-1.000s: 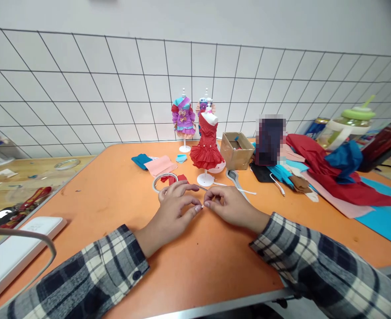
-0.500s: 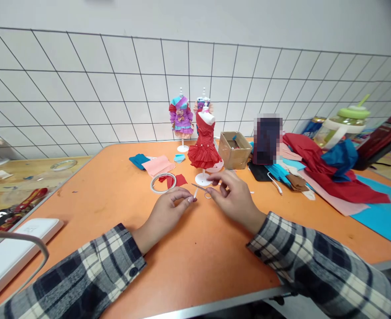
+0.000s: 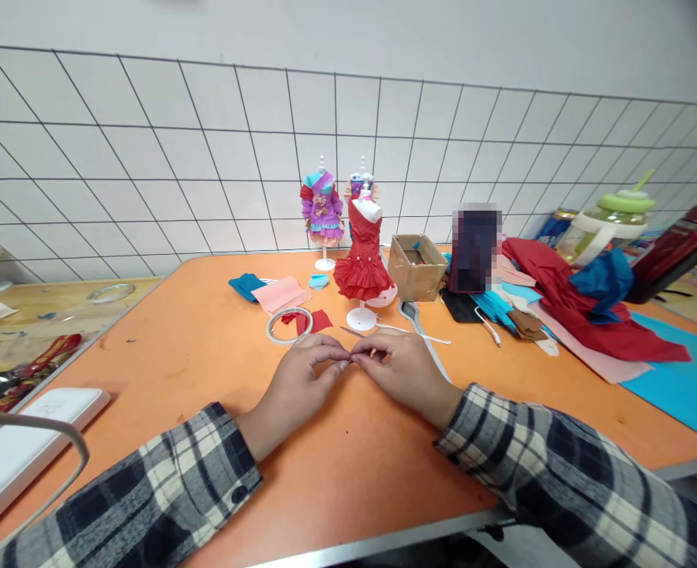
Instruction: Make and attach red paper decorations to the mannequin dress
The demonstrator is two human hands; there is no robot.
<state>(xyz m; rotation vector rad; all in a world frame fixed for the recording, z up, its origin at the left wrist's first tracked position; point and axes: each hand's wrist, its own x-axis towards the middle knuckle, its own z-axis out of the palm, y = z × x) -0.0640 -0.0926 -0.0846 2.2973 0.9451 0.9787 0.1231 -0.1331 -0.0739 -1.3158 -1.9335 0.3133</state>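
Observation:
My left hand (image 3: pixel 304 379) and my right hand (image 3: pixel 404 367) meet above the middle of the table, thumb and fingertips pinched together. Whatever lies between them is tiny and hidden by the fingers. Just beyond the fingertips, the thin metal tip of a pair of scissors (image 3: pixel 352 332) shows on the table; my right hand covers the rest. A small dress form in a red ruffled paper dress (image 3: pixel 365 272) stands upright behind my hands. Beside my left hand lies a roll of tape (image 3: pixel 272 331) with red paper scraps (image 3: pixel 320 320) at it. A thin white strip (image 3: pixel 434 339) lies behind my right hand.
Two more dressed forms, one in a purple dress (image 3: pixel 326 209), stand at the back. A cardboard box (image 3: pixel 416 276), a phone (image 3: pixel 475 252) and a heap of red paper (image 3: pixel 597 304) lie to the right. A white power bank (image 3: pixel 40 442) is at the left edge.
My right hand has moved left and down from the scissors to meet my left fingertips. The white piece between my left fingers no longer shows.

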